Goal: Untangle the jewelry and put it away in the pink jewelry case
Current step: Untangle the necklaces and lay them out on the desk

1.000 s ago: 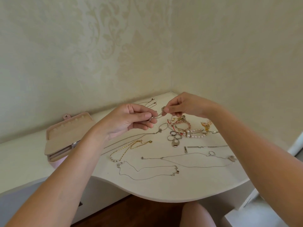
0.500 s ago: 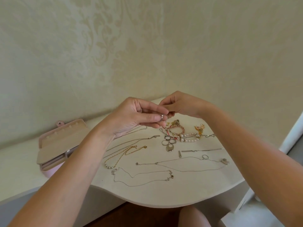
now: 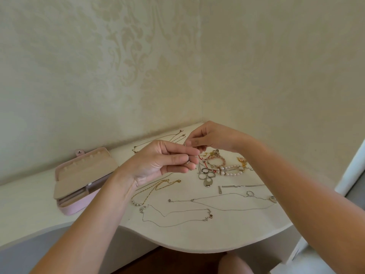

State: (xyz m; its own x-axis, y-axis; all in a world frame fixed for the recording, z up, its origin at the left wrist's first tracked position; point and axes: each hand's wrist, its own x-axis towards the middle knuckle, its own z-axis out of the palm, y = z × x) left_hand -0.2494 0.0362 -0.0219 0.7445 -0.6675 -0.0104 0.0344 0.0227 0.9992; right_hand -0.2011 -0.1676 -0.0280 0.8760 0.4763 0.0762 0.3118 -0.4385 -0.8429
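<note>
Single head camera, facing forward-down, close above corner table [image 3: 197, 240].

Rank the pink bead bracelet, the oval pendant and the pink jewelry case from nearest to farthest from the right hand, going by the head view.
1. pink bead bracelet: just below the right hand, a little to its right.
2. oval pendant: lower in the view, closer to the person.
3. pink jewelry case: far off on the left, lying open.

Pink case [image 3: 79, 207] lies open at left, beige lining showing, gold chain [image 3: 156, 187] and silver chains [image 3: 177, 218] spread apart, rings [image 3: 206, 176] beside clustered pearl bracelets [image 3: 229, 171], small piece [image 3: 189, 162] pinched between left hand [image 3: 158, 163] and right hand [image 3: 213, 137]
</note>
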